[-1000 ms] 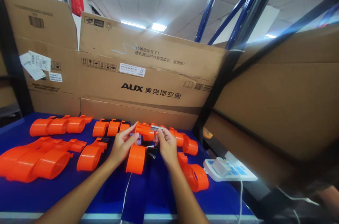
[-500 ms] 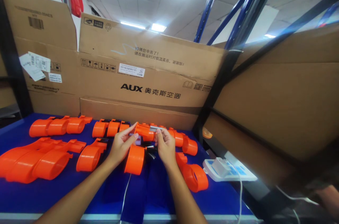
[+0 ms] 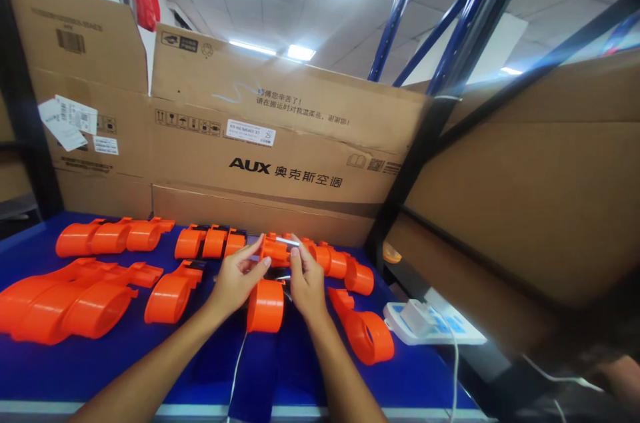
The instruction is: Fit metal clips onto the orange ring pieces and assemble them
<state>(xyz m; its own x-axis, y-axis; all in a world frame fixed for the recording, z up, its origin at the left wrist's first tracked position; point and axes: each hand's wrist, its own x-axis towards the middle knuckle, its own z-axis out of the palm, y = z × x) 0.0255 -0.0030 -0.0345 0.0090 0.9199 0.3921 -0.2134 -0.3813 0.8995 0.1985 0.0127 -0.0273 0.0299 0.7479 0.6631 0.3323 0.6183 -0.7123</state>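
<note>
Both hands hold one orange plastic part (image 3: 266,303) just above the blue table (image 3: 100,363). Its round ring end points toward me. My left hand (image 3: 235,279) grips its upper left side, fingers curled, forefinger stretched along the top. My right hand (image 3: 304,279) pinches the upper right end, where a small silver metal strip (image 3: 286,241) shows at the fingertips. A thin white cable (image 3: 235,369) hangs down from below the part toward the table's front edge.
Several more orange parts lie in rows at the left (image 3: 75,303), at the back (image 3: 210,241) and beside my right hand (image 3: 365,333). A white power strip (image 3: 430,323) with a plug lies at the right. Cardboard boxes (image 3: 280,143) wall the back and right.
The held orange part has shifted a little to the right and turned, and both hands have closed in nearer each other around its top.
</note>
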